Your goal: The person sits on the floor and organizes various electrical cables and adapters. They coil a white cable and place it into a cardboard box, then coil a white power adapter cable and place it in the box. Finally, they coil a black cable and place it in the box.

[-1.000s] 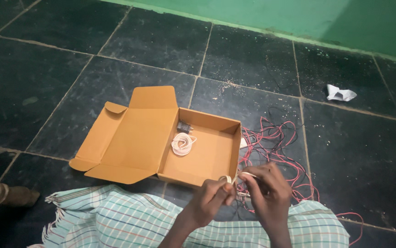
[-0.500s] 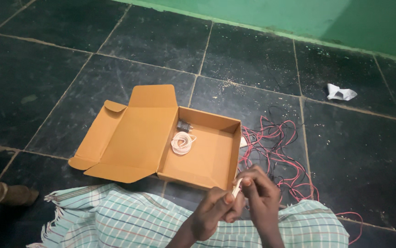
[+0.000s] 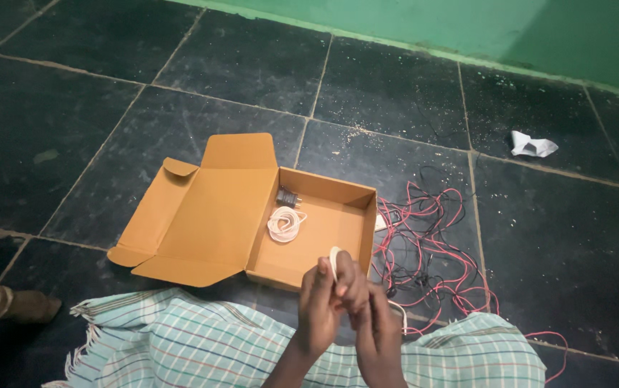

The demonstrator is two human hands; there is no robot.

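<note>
1. Nearest to me, a checked cloth (image 3: 201, 352) in pale green and white covers the lap at the bottom of the view.
2. My left hand (image 3: 321, 305) and right hand (image 3: 375, 323) are raised together just above the cloth, fingers pressed against each other. Both are pinched on a white cable (image 3: 334, 260), whose loop stands up above the fingertips. A short length of it shows again beside the right hand.
3. The held cable sits over the near wall of the open cardboard box (image 3: 338, 230), not inside it.
4. Inside the box lie a coiled white cord (image 3: 285, 223) and, just behind it, a small dark adapter (image 3: 287, 197). The two are close; I cannot tell whether they touch.
5. The box lid (image 3: 212, 208) is folded flat onto the floor, on the left.
6. Right of the box, a tangle of red and black wires (image 3: 431, 244) spreads over the dark floor tiles (image 3: 72, 136).
7. Farther off to the right lies a crumpled white scrap (image 3: 532, 145).
8. At the far edge runs a green wall (image 3: 539, 29).
</note>
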